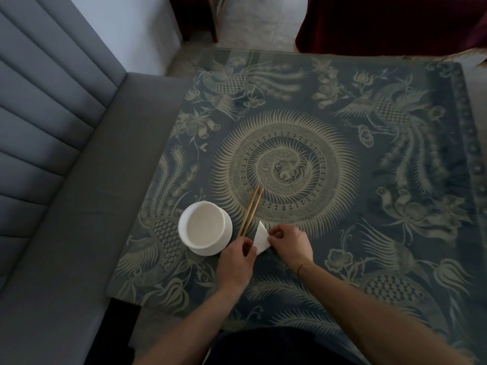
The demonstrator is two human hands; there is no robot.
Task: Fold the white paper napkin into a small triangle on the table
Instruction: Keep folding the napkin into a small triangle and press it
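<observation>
The white paper napkin (261,237) lies on the patterned table (342,159) near its front left, folded into a small triangle whose tip points away from me. My left hand (235,262) pinches its lower left edge with thumb and fingers. My right hand (288,245) presses its fingertips on the napkin's right edge. Both hands cover the lower part of the napkin.
A white bowl (204,227) on a small white saucer stands just left of my hands. A pair of wooden chopsticks (251,210) lies between bowl and napkin, pointing to the table's centre. A grey bench (66,206) runs along the left; dark red chairs stand beyond the far edge.
</observation>
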